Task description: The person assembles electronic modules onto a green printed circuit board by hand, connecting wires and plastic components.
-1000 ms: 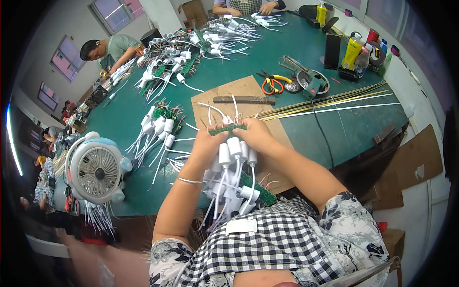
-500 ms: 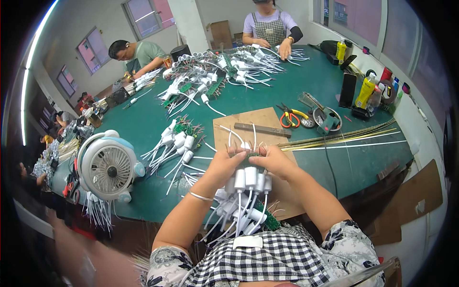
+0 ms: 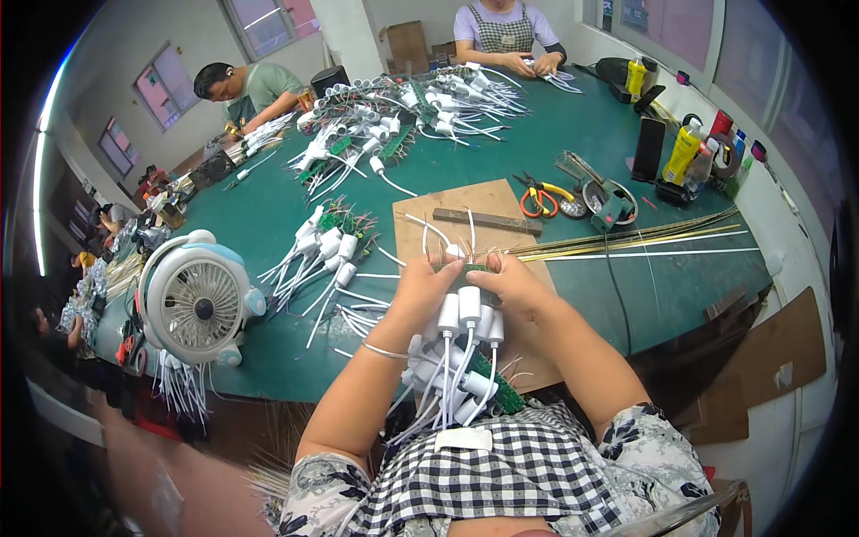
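My left hand (image 3: 424,292) and my right hand (image 3: 516,288) pinch a narrow green circuit board strip (image 3: 473,268) between thumbs and fingers, one near each end. Thin wire ends stick up along its far side. White cylindrical connectors (image 3: 469,305) with white cables hang below my hands, over a bundle of similar parts near my apron. Another green board (image 3: 509,399) shows in that bundle. Just past my fingers, a white connector with cables (image 3: 455,251) lies on a brown board (image 3: 488,199). The fingertips behind the strip are partly hidden.
A dark flat bar (image 3: 488,221) rests on the brown board. Pliers (image 3: 539,199), a soldering-iron holder (image 3: 613,208) and long thin rods (image 3: 644,240) lie to the right. A fan (image 3: 199,300) stands at left. Connector piles (image 3: 327,246) cover the green table (image 3: 376,358). Two co-workers sit across.
The view has shifted slightly. Both my hands keep their hold on the circuit board strip. The far co-worker's hands have come together around some white cables.
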Action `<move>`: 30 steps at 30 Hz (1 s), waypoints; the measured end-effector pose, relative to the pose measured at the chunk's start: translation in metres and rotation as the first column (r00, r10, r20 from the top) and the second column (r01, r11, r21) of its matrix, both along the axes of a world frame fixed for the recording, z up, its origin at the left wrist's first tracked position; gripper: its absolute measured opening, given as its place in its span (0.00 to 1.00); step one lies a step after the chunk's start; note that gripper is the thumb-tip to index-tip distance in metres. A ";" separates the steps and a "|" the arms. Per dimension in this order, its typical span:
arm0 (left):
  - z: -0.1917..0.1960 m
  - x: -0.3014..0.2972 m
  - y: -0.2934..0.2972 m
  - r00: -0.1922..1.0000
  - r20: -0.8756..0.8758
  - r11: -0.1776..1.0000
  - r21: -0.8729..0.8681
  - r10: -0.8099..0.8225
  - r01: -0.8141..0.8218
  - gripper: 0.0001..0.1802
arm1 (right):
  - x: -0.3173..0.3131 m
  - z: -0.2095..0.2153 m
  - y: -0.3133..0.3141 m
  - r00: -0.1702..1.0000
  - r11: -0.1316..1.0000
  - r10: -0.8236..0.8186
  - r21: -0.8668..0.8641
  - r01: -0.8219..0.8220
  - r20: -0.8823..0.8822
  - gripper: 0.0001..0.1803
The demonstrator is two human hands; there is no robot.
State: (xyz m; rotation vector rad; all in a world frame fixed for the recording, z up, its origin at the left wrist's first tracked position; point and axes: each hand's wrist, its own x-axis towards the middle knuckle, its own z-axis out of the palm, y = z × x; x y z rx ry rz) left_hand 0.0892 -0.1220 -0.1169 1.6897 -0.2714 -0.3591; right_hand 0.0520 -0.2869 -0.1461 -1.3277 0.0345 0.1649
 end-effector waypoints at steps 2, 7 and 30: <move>0.002 0.000 0.003 0.998 -0.067 1.000 -0.028 -0.013 0.011 0.11 | -0.007 0.018 -0.002 0.987 0.991 0.136 -0.002 -0.137 -0.083 0.14; 0.000 0.014 -0.001 0.999 -0.027 0.985 0.170 -0.033 0.037 0.14 | 0.005 0.023 0.001 0.992 0.912 0.116 -0.401 -0.084 0.056 0.12; 0.002 0.006 0.012 0.914 -0.188 0.925 -0.205 -0.359 0.321 0.19 | -0.006 0.024 -0.013 0.973 0.985 0.153 -0.057 -0.164 -0.173 0.18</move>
